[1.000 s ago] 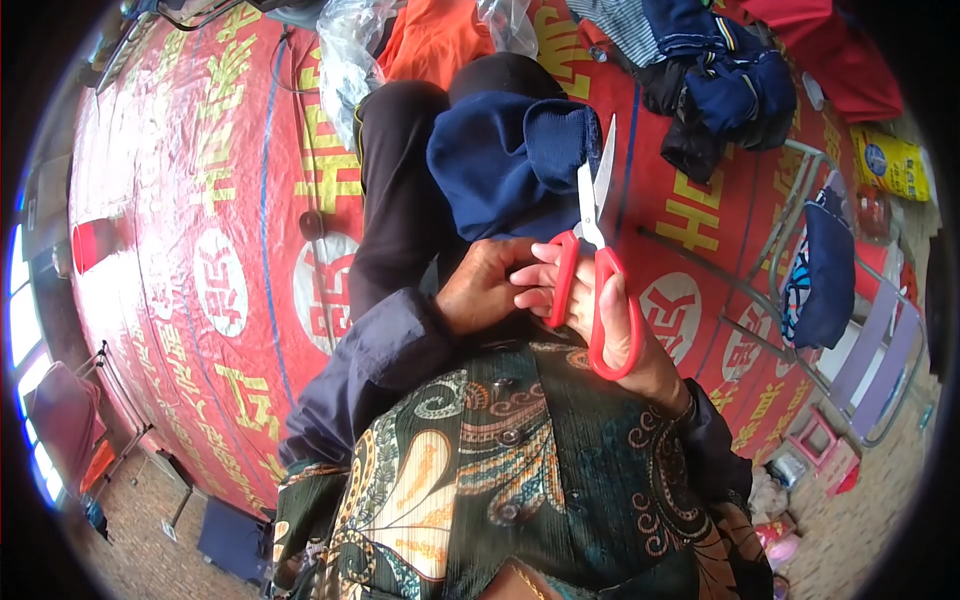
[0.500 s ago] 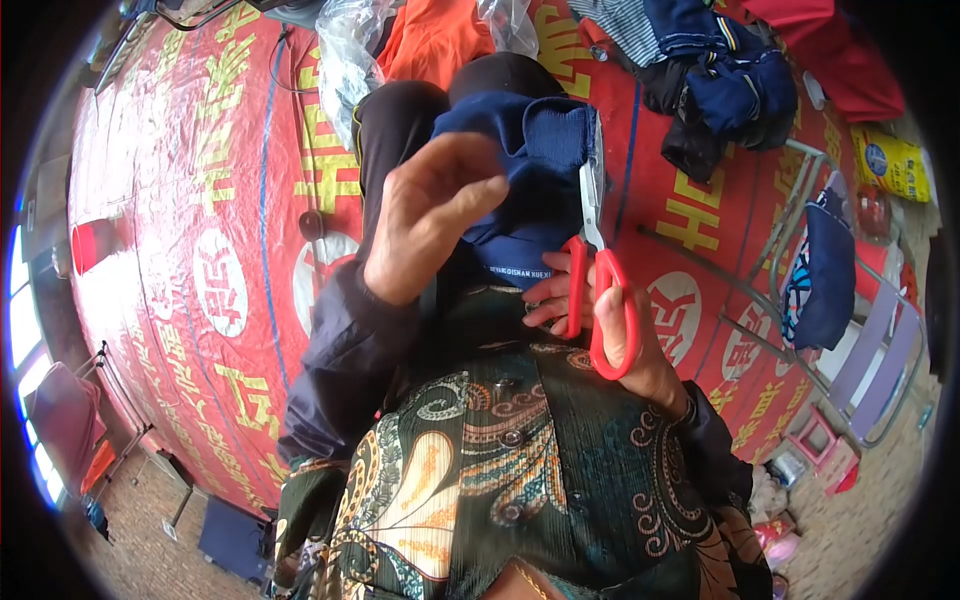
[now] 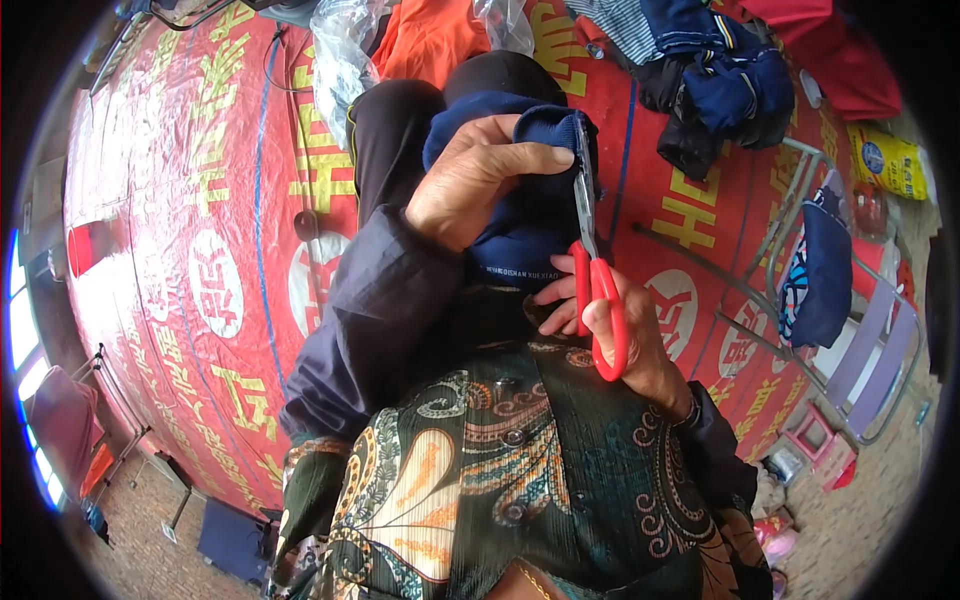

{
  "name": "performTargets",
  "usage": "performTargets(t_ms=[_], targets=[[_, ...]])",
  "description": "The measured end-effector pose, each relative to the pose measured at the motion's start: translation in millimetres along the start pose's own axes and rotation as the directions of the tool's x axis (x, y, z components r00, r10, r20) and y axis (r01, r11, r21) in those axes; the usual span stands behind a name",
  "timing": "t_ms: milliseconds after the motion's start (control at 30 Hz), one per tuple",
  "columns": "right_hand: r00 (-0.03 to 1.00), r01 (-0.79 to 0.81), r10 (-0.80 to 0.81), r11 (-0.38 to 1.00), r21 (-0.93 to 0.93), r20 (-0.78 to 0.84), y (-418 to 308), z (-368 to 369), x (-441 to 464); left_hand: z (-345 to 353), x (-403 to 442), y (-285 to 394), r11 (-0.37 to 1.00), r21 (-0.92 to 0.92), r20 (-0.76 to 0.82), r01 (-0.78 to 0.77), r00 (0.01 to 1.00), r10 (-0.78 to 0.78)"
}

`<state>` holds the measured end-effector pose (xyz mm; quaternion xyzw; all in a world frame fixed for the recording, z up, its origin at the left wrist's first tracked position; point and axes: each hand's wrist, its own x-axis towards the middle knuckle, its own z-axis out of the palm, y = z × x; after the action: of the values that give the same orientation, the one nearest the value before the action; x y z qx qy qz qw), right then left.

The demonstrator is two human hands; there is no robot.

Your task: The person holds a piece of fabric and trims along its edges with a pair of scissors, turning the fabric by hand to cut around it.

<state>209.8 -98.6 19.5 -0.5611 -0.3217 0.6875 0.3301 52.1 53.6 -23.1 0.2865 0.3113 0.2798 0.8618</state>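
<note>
Across my knees lies a navy blue garment point(image 3: 515, 235) with a ribbed edge and a line of small white lettering. My left hand point(image 3: 465, 180) pinches the ribbed edge between thumb and fingers, right beside the blades. Red-handled scissors point(image 3: 587, 225) point away from me along the right side of that edge, their blades almost together. My right hand point(image 3: 640, 335) grips the handles, with the thumb through one loop. Fabric and the left thumb partly hide the blade tips, so I cannot tell whether cloth lies between them.
A pile of dark clothes point(image 3: 725, 85) lies at the upper right on the red printed sheet point(image 3: 225, 340). A folding chair point(image 3: 870, 350) with a navy patterned cloth point(image 3: 822, 270) stands at the right. Orange fabric point(image 3: 430, 40) and clear plastic point(image 3: 340, 50) lie beyond my knees.
My left hand has moved right from above the garment and now pinches its ribbed edge by the blades. The scissor blades have come closer together; my right hand stays nearly in place.
</note>
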Motion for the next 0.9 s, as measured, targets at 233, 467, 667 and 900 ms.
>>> performTargets(t_ms=[233,467,667,900], targets=[[0.999,-0.012,0.012,1.000,-0.002,-0.035,1.9,-3.1,-5.5,-1.5,3.8,-4.4,0.978,-0.206,0.021,0.041,0.999,-0.038],[0.973,0.181,-0.221,0.910,-0.374,-0.068,11.7,-9.5,-2.0,8.8,-0.8,-3.0,0.993,-0.114,-0.033,0.032,0.999,-0.036],[0.950,0.279,-0.310,0.793,-0.542,0.034,9.5,-18.0,-2.9,12.7,-3.9,-3.9,1.000,-0.017,-0.055,0.018,0.998,-0.019],[0.936,0.310,-0.350,0.853,-0.420,-0.020,12.7,-15.2,-7.2,14.6,-3.8,-4.9,1.000,-0.012,-0.064,0.018,0.998,-0.019]])
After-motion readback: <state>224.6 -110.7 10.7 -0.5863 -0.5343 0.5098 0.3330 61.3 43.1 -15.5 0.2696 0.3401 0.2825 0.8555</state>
